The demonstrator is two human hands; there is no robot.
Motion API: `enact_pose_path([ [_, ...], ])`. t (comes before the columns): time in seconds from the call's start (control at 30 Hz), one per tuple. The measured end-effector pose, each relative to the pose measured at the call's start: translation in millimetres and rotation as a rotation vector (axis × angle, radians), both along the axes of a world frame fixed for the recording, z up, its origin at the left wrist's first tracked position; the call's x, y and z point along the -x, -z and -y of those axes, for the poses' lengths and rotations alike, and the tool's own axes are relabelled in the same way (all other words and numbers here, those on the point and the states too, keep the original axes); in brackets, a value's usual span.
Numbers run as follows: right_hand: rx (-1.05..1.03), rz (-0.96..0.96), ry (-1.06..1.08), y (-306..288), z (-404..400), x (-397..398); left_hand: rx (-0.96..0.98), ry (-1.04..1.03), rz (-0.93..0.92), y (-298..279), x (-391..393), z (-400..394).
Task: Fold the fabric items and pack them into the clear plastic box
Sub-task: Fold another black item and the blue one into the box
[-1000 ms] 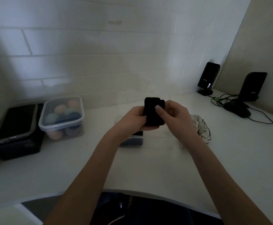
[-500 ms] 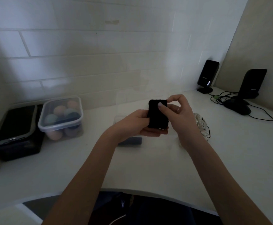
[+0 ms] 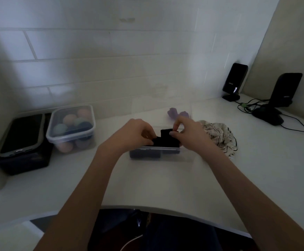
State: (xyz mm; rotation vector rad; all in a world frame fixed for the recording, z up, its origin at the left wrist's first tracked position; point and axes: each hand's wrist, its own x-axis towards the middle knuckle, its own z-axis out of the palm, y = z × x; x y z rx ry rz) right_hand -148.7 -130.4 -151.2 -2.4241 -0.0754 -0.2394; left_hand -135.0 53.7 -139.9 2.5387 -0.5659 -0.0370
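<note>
A clear plastic box (image 3: 185, 155) stands on the white counter in front of me. Both hands are over its open top and hold a folded black fabric piece (image 3: 167, 140) that sits partly inside the box. My left hand (image 3: 136, 133) grips its left end; my right hand (image 3: 189, 134) pinches its upper right edge. More dark fabric (image 3: 144, 154) shows through the box's front wall. A crumpled white striped fabric (image 3: 218, 134) lies on the counter just right of the box. A purple fabric item (image 3: 177, 114) lies behind the box.
A lidded clear container of coloured balls (image 3: 71, 127) and a black case with a phone on top (image 3: 20, 142) stand at the left. Two black speakers (image 3: 234, 82), a mouse (image 3: 268, 115) and cables lie at the far right. The counter's curved front edge (image 3: 165, 211) is near me.
Both hands have lowered the folded black fabric from mid-air down into the top of the clear box. The view has tilted down a little.
</note>
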Motion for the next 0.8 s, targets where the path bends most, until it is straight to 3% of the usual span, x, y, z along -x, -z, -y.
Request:
enact_pose_path([
  [0.47,0.248,-0.269,-0.086,-9.7,-10.4,-4.1,-0.233,0.052,-0.085,5.9,-19.0,11.0],
  [0.8,0.42,-0.282,-0.267,-16.9,-10.3,-7.1,-0.344,0.009,-0.08,12.5,-26.2,16.2],
])
